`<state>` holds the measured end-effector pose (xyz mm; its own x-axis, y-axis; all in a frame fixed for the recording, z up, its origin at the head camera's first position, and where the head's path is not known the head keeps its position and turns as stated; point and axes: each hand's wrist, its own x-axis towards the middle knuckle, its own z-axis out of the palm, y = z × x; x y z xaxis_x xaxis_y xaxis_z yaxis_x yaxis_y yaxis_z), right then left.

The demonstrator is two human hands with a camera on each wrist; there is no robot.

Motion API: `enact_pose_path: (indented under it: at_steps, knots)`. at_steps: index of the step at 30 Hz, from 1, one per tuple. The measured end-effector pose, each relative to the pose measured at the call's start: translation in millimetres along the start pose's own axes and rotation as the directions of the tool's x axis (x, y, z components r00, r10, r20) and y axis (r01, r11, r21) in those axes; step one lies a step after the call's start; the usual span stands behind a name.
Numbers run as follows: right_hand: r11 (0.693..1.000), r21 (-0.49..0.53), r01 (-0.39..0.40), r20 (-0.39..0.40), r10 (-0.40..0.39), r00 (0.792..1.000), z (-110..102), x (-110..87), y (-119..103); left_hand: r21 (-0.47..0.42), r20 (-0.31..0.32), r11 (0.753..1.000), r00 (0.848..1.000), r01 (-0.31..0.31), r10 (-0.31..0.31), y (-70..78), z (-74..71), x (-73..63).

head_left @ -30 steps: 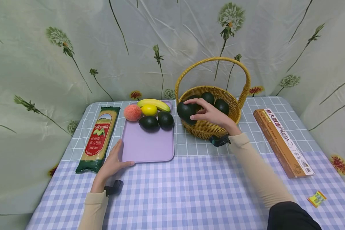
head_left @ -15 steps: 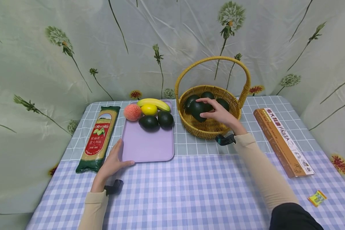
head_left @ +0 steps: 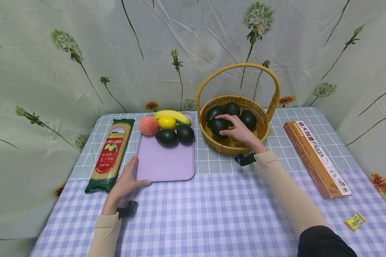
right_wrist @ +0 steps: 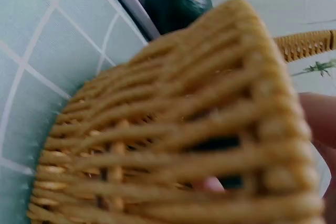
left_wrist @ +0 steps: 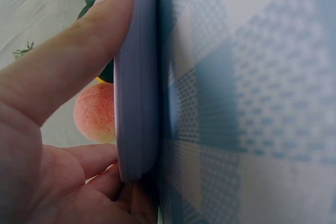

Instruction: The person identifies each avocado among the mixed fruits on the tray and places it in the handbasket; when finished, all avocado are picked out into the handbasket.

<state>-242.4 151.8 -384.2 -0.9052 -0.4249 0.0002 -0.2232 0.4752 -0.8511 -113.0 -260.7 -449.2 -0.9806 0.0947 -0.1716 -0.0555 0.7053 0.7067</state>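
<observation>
Avocado (head_left: pixel 216 128) Gripped in Wicker Basket (head_left: pixel 221 146)

It is clasped between thumb and fingers of the right hand (head_left: pixel 240 132), beside three similar avocados (head_left: pixel 248 120). The tray (head_left: pixel 167 164) is held at its near left corner by the left hand (head_left: pixel 126 181); peach (head_left: pixel 148 125), lemon (head_left: pixel 167 123) and banana (head_left: pixel 173 115) are grouped farther back.

A smooth, dark green avocado (head_left: pixel 217 130) is inside the yellow basket (head_left: pixel 220 147), held by the right hand (head_left: pixel 240 131). A light purple tray (head_left: pixel 165 160) lies flat, with one corner touching the left hand (head_left: pixel 126 182).
</observation>
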Motion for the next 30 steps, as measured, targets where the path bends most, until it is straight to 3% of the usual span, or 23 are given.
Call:
enact_pose_path:
  at_steps: [9, 15, 19, 23, 26, 30]
  knots:
    - [0.997, -0.065, -0.045, -0.001, 0.045, 0.999, 12.6, 3.2, -0.7, 0.004, -0.002, 1.000, 1.000, -0.007, 0.007, 0.4, 0.2, -0.2]
    - [0.997, -0.069, -0.032, 0.007, 0.033, 0.999, 10.5, -0.3, -2.6, 0.003, 0.000, 1.000, 1.000, 0.001, -0.001, 0.4, 0.5, -0.5]
    - [0.999, -0.019, -0.040, -0.014, 0.039, 0.999, 5.6, -3.4, -3.5, 0.002, 0.000, 1.000, 1.000, 0.001, -0.001, -0.6, 0.8, 0.1]
    - [0.994, 0.104, -0.037, -0.009, 0.038, 0.999, 1.0, -7.4, -7.9, 0.001, -0.001, 1.000, 1.000, -0.002, 0.002, -1.1, 0.7, 0.7]
    - [0.979, 0.203, 0.001, 0.013, -0.003, 1.000, 0.2, -9.5, -13.4, -0.001, -0.001, 1.000, 1.000, -0.001, 0.001, -1.2, 0.6, 0.7]
    - [0.963, 0.262, 0.069, 0.050, -0.085, 0.995, 5.3, -9.6, -23.7, -0.002, -0.001, 1.000, 1.000, -0.002, 0.002, -1.4, 0.5, 0.4]
